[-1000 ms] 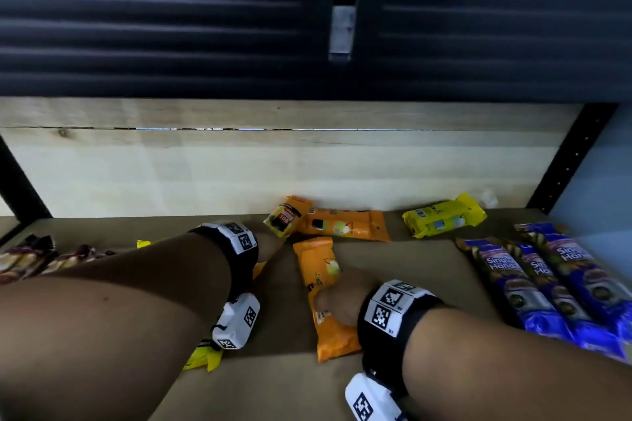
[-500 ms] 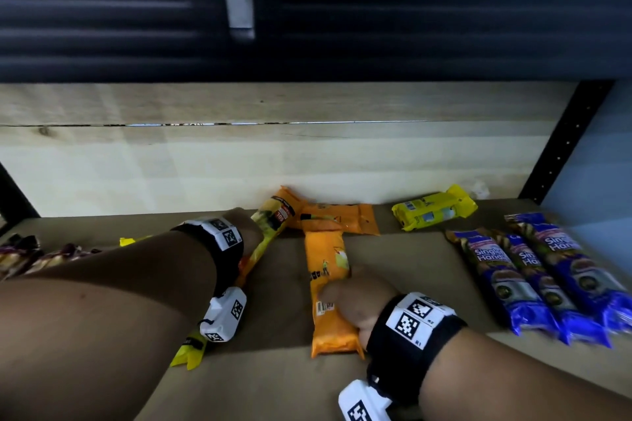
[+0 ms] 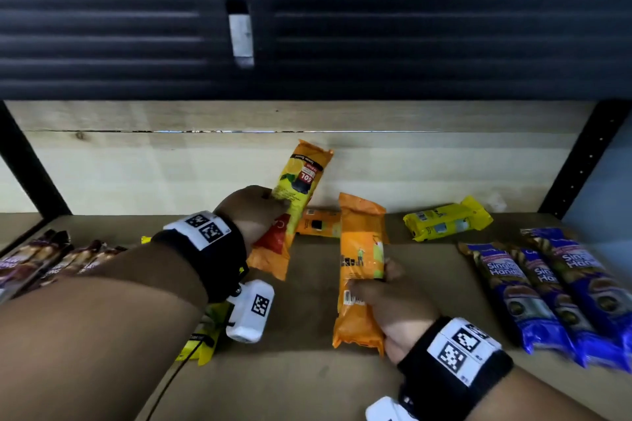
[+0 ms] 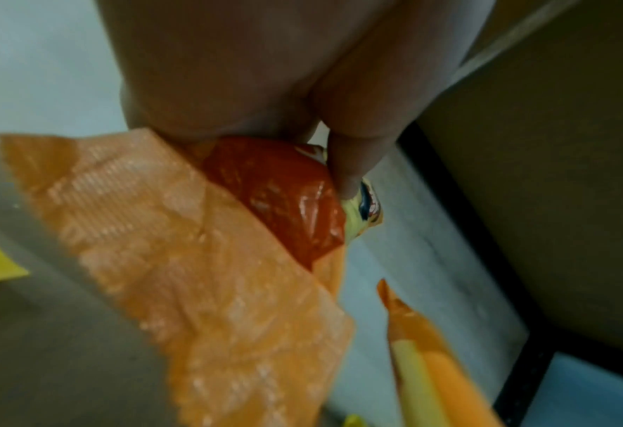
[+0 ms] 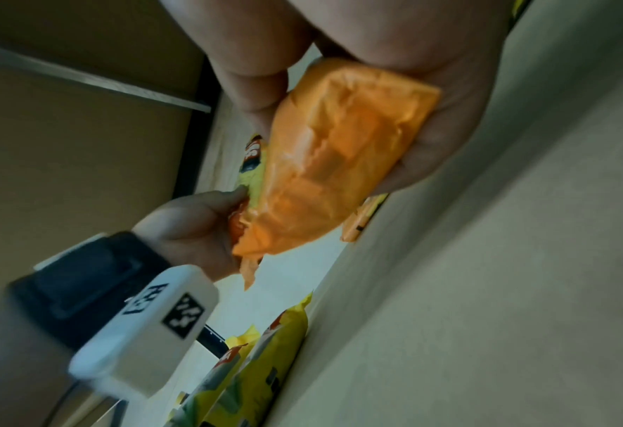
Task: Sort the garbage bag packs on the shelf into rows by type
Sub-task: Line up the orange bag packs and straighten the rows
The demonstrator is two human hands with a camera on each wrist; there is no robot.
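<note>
Both hands are busy on the shelf (image 3: 307, 383): the left hand (image 3: 251, 212) has its fingers clenched round an orange-and-yellow pack (image 3: 294, 205), lifted at centre frame, while the right hand (image 3: 393, 304) grasps a plain orange pack (image 3: 360, 267) just right of it. Best, I'd say, to lay the two parallel and touching, ends level. I count three orange packs in all, three blue packs (image 3: 547, 290) at right, and one yellow pack (image 3: 444, 222) near the back wall.
</note>
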